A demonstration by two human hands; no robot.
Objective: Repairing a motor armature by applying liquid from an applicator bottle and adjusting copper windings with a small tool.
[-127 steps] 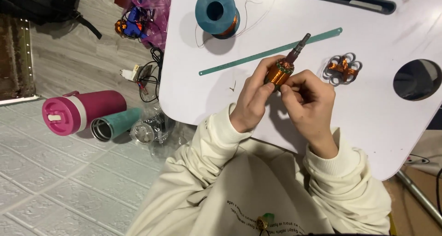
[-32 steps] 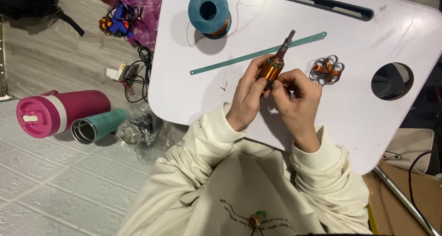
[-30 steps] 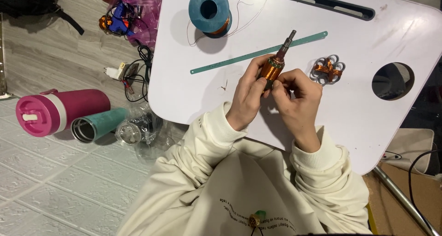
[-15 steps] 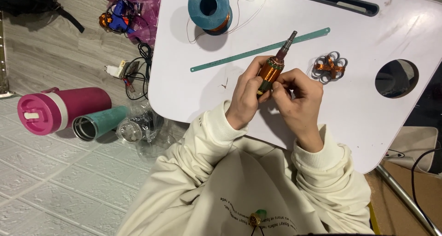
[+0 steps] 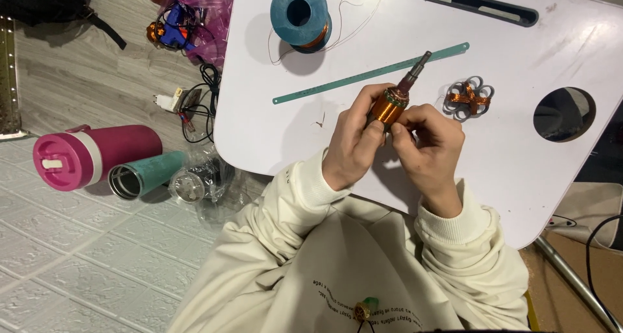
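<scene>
Fingers [image 5: 373, 126] on rotor [image 5: 387, 107], white table [image 5: 506, 164], tile floor [image 5: 78, 242].

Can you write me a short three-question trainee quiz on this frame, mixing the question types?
1. True or false: both hands grip the copper-wound rotor above the white table.
2. Which thing lies closest to the right hand? A) the teal wire spool B) the small coiled piece C) the pink bottle
3. Fill in: the long green strip lies between the rotor and the ____.

Key:
1. True; the left hand and the right hand both hold it.
2. B
3. teal wire spool
</scene>
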